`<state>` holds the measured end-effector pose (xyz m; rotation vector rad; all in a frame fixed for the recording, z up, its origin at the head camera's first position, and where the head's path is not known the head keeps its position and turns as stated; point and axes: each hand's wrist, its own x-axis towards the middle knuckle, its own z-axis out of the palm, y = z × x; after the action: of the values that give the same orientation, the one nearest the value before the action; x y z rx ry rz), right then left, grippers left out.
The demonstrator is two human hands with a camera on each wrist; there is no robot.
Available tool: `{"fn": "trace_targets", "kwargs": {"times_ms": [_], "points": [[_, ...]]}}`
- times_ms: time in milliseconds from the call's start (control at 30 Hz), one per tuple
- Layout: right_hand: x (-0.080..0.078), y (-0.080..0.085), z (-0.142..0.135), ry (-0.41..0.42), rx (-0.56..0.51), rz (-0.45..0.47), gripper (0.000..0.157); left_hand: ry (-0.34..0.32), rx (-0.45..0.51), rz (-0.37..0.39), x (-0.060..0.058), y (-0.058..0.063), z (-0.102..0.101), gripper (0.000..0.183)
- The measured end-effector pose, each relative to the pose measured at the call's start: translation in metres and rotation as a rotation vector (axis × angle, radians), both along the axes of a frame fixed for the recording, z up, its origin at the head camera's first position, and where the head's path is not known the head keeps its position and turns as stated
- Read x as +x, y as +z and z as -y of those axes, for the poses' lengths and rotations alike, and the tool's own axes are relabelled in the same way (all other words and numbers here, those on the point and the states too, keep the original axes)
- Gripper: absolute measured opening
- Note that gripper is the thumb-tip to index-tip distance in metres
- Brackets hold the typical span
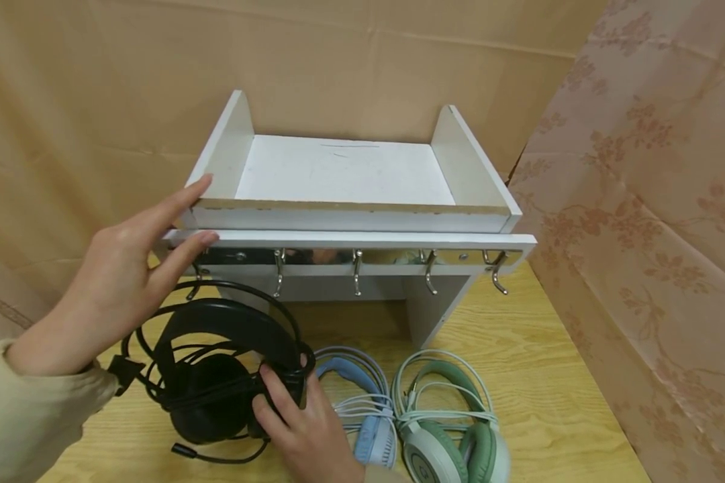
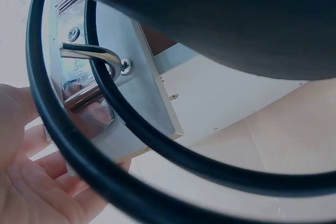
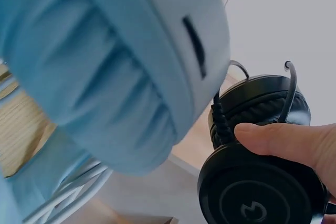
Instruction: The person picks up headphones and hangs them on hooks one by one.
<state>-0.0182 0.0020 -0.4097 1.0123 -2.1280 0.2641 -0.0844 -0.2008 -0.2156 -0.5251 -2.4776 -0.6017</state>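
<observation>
My left hand (image 1: 105, 288) grips the left end of a white shelf rack (image 1: 350, 219), its thumb by the front hook rail; in the left wrist view the fingers (image 2: 79, 203) reach behind the board. My right hand (image 1: 308, 433) holds a black headset (image 1: 232, 318) by an ear cup, with the thumb (image 3: 268, 139) across it in the right wrist view. The headband is up, just below the leftmost hook (image 1: 195, 285). Black cable loops (image 2: 79, 145) pass around and in front of that hook (image 2: 86, 51). A microphone boom (image 1: 184, 451) hangs at the bottom.
Blue headphones (image 1: 374, 439) and green headphones (image 1: 429, 459), cables bundled, lie on the wooden table (image 1: 556, 402) in front of the rack. More metal hooks (image 1: 356, 272) line the rail. A beige cloth (image 1: 338, 60) hangs behind, a floral cloth (image 1: 658, 201) at the right.
</observation>
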Motion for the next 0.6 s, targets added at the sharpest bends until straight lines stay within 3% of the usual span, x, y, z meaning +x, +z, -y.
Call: {"fn": "trace_targets", "kwargs": {"times_ms": [267, 433, 600], "points": [[0.006, 0.005, 0.001, -0.029, 0.061, 0.135, 0.041, 0.001, -0.007, 0.001, -0.001, 0.000, -0.001, 0.066], [0.008, 0.010, 0.003, -0.035, 0.076, 0.244, 0.021, 0.000, -0.005, 0.011, -0.001, 0.000, -0.001, 0.067], [0.006, 0.015, 0.004, -0.011, 0.077, 0.279, 0.039, 0.006, 0.014, 0.000, 0.000, -0.001, -0.001, 0.065]]}}
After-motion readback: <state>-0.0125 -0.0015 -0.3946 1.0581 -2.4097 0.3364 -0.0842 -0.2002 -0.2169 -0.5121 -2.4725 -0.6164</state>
